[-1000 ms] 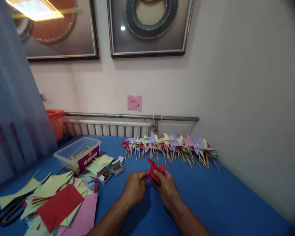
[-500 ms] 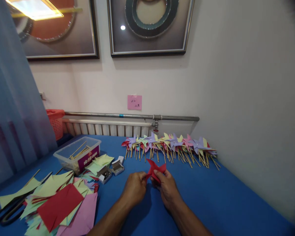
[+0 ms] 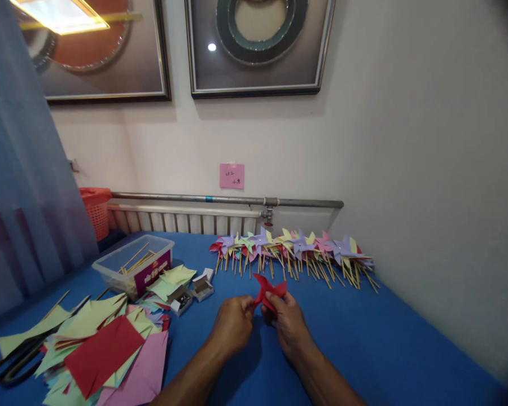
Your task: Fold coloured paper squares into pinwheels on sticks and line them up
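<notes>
A red paper pinwheel (image 3: 265, 290), its blades folded in, is held up over the blue table between my two hands. My right hand (image 3: 288, 322) grips it from the right, thumb pressed on the paper near its middle. From the left, my left hand (image 3: 235, 320) pinches the pinwheel's lower left edge with closed fingers. Whether a pin or stick is in the fingers is hidden. To the left of my hands are two small opened boxes, a nearer box (image 3: 180, 300) with small metal pins inside and another box (image 3: 202, 287).
Finished pinwheels on sticks (image 3: 294, 251) lie in a row at the back. A clear plastic tub (image 3: 131, 262) of sticks stands at the left, behind a pile of coloured paper (image 3: 104, 355) and black-handled scissors (image 3: 19, 361). The wall (image 3: 440, 225) borders the table's right side.
Both hands and the red pinwheel have barely shifted; my left hand moved slightly to the right against the paper. Everything else stays in place.
</notes>
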{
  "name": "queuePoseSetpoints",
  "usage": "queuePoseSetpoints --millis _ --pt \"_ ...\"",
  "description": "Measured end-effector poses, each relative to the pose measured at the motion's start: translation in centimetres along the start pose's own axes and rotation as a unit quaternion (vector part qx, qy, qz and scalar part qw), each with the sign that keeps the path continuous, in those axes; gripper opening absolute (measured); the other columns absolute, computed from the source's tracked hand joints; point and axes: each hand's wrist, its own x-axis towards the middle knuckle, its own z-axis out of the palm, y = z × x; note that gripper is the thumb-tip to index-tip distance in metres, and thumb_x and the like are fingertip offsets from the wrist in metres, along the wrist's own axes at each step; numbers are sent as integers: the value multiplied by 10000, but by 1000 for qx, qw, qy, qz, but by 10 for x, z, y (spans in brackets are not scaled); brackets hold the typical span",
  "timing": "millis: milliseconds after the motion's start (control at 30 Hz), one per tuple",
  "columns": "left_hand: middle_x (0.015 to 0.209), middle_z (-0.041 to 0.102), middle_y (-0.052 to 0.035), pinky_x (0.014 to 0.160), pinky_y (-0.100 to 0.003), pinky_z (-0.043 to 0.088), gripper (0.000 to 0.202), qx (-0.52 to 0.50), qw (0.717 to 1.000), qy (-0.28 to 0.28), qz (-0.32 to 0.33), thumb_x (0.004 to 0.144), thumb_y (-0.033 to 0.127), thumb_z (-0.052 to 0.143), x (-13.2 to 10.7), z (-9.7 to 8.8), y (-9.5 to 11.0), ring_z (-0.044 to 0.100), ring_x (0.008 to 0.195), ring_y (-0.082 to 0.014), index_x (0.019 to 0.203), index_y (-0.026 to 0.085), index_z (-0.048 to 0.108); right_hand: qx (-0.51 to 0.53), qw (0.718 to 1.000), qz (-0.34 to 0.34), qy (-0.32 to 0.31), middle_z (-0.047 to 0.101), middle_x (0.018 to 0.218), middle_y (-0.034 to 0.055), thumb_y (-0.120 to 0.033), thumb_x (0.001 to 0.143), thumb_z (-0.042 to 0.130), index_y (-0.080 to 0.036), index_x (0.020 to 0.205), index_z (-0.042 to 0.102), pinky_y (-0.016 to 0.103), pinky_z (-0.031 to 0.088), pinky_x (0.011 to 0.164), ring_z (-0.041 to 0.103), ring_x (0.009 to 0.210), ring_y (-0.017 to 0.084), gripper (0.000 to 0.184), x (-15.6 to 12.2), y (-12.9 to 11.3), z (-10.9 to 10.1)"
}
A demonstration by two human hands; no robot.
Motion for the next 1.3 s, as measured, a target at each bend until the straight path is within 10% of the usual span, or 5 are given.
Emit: queuePoseSetpoints --millis 700,1300 --pt "733 690 -36 618 -238 337 297 -37 999 2 -36 837 103 460 -1 4 1 583 671 -151 886 162 746 -80 995 -52 3 648 599 -24 -355 605 759 -224 786 624 252 431 491 593 531 156 261 11 3 -7" --pt "507 448 56 504 -233 267 125 -145 982 -48 -114 700 149 573 8 -2 -14 377 493 -88 583 177 540 -99 992 -72 -40 711 689 10 -443 603 824 -185 836 660 262 482 588 649 603 167 384 10 -8 -6"
